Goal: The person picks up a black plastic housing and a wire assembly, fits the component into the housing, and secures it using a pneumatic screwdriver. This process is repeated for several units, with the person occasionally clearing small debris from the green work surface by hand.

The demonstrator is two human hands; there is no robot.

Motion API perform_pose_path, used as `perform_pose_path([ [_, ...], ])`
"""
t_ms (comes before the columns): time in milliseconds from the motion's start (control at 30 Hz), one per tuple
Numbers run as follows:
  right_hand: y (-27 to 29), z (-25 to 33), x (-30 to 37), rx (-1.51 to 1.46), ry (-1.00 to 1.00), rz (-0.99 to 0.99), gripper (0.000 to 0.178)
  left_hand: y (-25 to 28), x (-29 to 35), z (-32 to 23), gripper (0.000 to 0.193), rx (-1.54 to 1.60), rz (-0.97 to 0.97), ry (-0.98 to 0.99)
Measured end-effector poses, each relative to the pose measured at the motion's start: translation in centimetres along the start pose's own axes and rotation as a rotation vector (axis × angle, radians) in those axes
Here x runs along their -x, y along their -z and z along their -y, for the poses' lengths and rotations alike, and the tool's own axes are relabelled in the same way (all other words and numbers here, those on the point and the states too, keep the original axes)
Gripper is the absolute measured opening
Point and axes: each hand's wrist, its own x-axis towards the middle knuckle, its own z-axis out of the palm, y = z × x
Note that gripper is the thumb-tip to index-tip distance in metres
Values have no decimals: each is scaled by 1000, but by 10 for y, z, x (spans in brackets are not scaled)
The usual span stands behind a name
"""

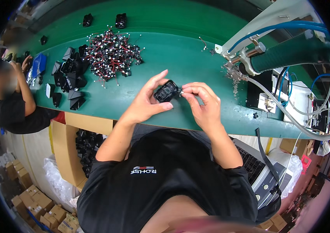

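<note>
Left hand [143, 100]: partly curled, thumb and fingers set around the edges of a black housing [165, 91], hollow side turned to view. Right hand [207, 106]: narrow pinch of thumb and forefinger at the housing's right end, on a small pale piece [181, 93]. Probably a wire connector; too small to confirm. Cannot tell whether seated in or merely touching the housing.

Housing location: raised over the near part of the green bench [196, 54], between both hands, well apart from the heap of wired parts [112, 56] and, farther left, the stacked black shells [71, 73].

Step in hand, as judged: fitting or arranging a lead at the housing's end. Next move, as judged: calls for a steady left hold, fine fingertip control on the right, and no tugging on thin wire.
</note>
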Motion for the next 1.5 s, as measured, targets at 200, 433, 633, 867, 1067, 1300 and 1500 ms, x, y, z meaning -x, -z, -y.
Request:
perform_pose_path([
  [200, -1, -5, -3, 138, 286, 128, 14, 28, -3, -11, 36, 31, 167, 184],
  [433, 0, -4, -2, 276, 469, 249, 23, 18, -11, -11, 36, 71, 160, 253],
  [633, -1, -8, 0, 345, 393, 212, 21, 8, -9, 3, 41, 194, 56, 180],
  [867, 1, -4, -7, 401, 448, 203, 19, -13, -10, 0, 92, -700, -4, -158],
  [1067, -5, -7, -5, 403, 437, 177, 17, -13, -16, 6, 92, -890, 14, -407],
  [1300, -8, -1, -3, 469, 452, 156, 17, -10, -17, 21, 87, -665, -48, -393],
  [1500, -17, -3, -1, 510, 378, 131, 17, -14, -16, 3, 82, -868, -87, -315],
])
